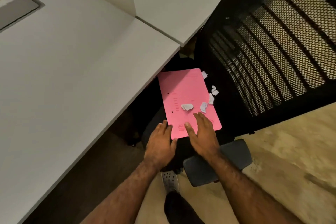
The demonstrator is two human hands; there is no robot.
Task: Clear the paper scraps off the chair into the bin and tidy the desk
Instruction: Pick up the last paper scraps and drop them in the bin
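**Scraps on a pink folder, both our hands at its edge**

Crumpled white paper scraps [187,106] lie on and beside a pink folder [183,96] on the black chair [234,107] (pushed close to the white desk [72,71]). Our left hand [161,144] and right hand [203,134], fingers spread flat, rest on the folder's near edge, holding nothing.

Single head view, looking steeply down, close over chair seat [231,114], desk edge [127,94].
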